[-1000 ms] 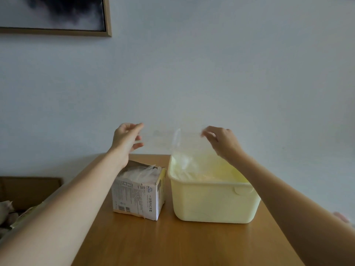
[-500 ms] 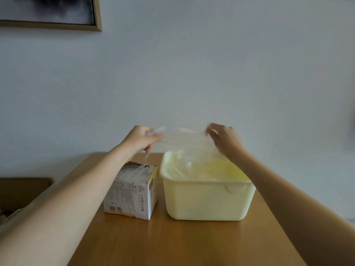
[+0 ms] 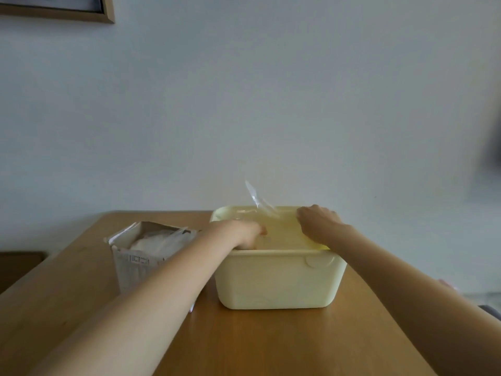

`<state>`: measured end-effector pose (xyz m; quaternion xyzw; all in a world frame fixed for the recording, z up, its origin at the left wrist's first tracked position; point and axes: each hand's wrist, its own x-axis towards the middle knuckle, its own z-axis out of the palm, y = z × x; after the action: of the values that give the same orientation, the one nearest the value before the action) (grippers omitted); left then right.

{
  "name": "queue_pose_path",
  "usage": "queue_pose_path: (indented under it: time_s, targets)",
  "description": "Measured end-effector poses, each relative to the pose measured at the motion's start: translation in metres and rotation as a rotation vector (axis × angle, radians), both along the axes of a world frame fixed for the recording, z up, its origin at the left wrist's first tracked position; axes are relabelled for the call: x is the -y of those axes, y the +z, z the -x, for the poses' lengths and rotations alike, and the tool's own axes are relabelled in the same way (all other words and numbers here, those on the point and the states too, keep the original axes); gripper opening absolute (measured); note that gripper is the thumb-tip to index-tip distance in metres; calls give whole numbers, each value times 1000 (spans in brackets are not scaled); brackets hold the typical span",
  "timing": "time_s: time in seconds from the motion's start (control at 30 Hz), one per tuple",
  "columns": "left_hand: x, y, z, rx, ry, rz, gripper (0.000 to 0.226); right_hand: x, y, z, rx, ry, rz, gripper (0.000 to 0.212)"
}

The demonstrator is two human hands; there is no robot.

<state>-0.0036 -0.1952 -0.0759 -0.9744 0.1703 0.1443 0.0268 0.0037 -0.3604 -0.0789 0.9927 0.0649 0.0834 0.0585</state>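
The only writing in sight is on the cardboard box (image 3: pixel 135 263). Its near face carries grey print and what looks like a barcode strip, but all of it is too blurred to read, and no brand name can be made out. The box stands with its top torn open toward the far left corner of the table (image 3: pixel 271 343), with crumpled white plastic (image 3: pixel 160 240) showing inside. The left forearm crosses in front of its right side. Just beside it, near the far edge of the table and a little right of the middle, stands the pale yellow tub (image 3: pixel 276 280), a plain moulding with a round dimple under its near rim and no label. A clear bag (image 3: pixel 273 226) lies spread across the tub's mouth and sinks into it, with one thin flap standing up above the far rim. The left hand (image 3: pixel 238 234) reaches in over the tub's left near corner, knuckles up and wrist bent down. Its fingers dip below the rim onto the bag and are hidden there, so I cannot tell whether they grip the film or only press it. The right hand (image 3: pixel 318 223) sits at the right side of the rim, fingers curled tight with the bag's edge gathered under them — it holds the film there. Both forearms are bare and stretch out low over the table. A wooden picture frame (image 3: pixel 108 12) hangs on the pale wall at the upper left.
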Motion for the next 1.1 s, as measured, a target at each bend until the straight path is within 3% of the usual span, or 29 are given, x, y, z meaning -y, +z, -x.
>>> queue_pose_path:
  time_s: [0.17,0.27,0.37,0.43,0.47,0.53,0.6,0.63,0.73,0.87,0.97,1.1]
  targets:
    - [-4,-1,-10,-102,25,-228,55,4,-2,-4,-171,-7,78,24]
    - [0,0,-13,-154,78,-247,47,1,3,1,-197,-15,139,19]
    - [-2,-2,-14,-162,119,-216,42,-14,19,13,85,-5,252,23]
    - [-4,-7,-18,-223,104,-185,38,-28,28,18,233,68,189,24]
    - [-4,-8,-19,-214,102,-178,38,-35,29,18,181,112,125,22]
    - [-6,-9,-18,-147,121,-166,40,-44,23,15,-230,142,-120,31]
    - [-5,-6,-12,-164,142,-159,45,-46,10,8,-692,-47,-303,50]
    - [-4,-5,-10,-194,159,-168,46,-44,5,2,-763,-122,-280,59]
    - [-3,-1,-8,-233,109,-124,45,-38,-5,-11,-706,-224,-144,74]
    - [-24,24,-1,-24,-10,196,47,-46,2,-10,-766,-22,0,51]
    - [-54,43,11,140,-15,408,34,-55,26,0,-690,96,-81,42]
    - [-106,43,26,277,114,472,18,-90,64,12,-314,300,-278,22]
